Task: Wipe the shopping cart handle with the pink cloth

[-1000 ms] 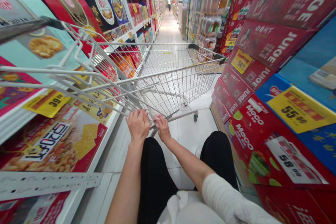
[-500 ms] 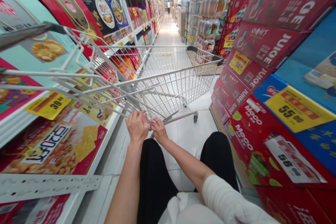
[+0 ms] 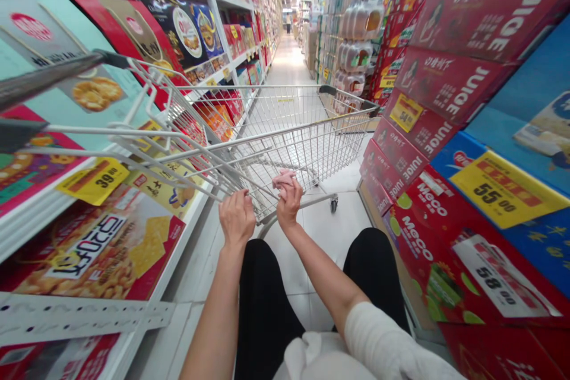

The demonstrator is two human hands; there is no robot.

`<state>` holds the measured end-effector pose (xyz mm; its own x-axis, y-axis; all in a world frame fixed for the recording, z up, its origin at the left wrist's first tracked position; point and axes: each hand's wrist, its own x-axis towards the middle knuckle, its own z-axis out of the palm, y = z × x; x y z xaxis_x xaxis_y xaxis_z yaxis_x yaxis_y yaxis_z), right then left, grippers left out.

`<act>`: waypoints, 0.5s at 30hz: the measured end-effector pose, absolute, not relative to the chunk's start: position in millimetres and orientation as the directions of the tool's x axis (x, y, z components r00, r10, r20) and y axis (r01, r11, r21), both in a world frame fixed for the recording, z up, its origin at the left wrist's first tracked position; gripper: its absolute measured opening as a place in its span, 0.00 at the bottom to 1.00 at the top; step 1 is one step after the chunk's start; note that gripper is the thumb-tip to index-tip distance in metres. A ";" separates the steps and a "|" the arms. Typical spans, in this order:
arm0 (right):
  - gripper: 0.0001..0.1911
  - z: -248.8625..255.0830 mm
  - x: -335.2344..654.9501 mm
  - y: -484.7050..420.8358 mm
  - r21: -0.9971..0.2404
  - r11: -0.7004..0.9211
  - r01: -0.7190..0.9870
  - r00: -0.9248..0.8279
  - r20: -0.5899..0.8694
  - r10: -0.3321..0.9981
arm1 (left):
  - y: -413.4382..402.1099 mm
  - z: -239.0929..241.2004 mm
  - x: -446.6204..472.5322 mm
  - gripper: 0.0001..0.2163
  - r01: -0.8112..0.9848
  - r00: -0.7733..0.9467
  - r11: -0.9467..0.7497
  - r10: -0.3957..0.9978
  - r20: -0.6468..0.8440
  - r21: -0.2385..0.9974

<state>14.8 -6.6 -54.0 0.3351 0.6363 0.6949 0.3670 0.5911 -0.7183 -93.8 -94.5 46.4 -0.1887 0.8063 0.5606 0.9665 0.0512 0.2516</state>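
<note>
A wire shopping cart (image 3: 307, 130) stands at an angle across the aisle in front of my knees, its handle (image 3: 48, 80) toward the shelf on the left. My left hand (image 3: 237, 217) is closed round the cart's lower wire frame near its rear corner. To the right of it, my right hand (image 3: 289, 205) pinches a crumpled pink cloth (image 3: 284, 184) between thumb and fingers. The cloth is held up just in front of the basket wires. No goods show inside the basket.
Shelves of boxed snacks (image 3: 89, 237) line the left side. Stacked drink cartons (image 3: 427, 231) rise close on the right, with price tags (image 3: 507, 187). Shrink-wrapped bottles (image 3: 356, 53) stand farther along. A distant person (image 3: 288, 24) is down the aisle.
My right hand has moved up and to the right, away from the left hand, and the pink cloth now shows in its fingers. My left hand stays at the cart frame.
</note>
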 end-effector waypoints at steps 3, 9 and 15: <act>0.17 -30.8 -2.2 -12.2 -0.624 0.694 0.360 0.217 0.779 0.588 | -93.3 43.9 -94.3 0.25 0.963 -0.189 0.035 0.793 0.579 0.267; 0.15 6.6 -20.6 -22.4 -0.497 0.800 0.335 0.075 0.861 0.503 | -96.5 39.0 -95.6 0.26 0.942 -0.227 0.022 0.775 0.589 0.334; 0.16 76.4 -12.4 -6.7 -0.315 0.904 0.288 0.181 0.945 0.272 | -97.3 34.5 -95.7 0.23 0.947 -0.239 0.052 0.771 0.590 0.316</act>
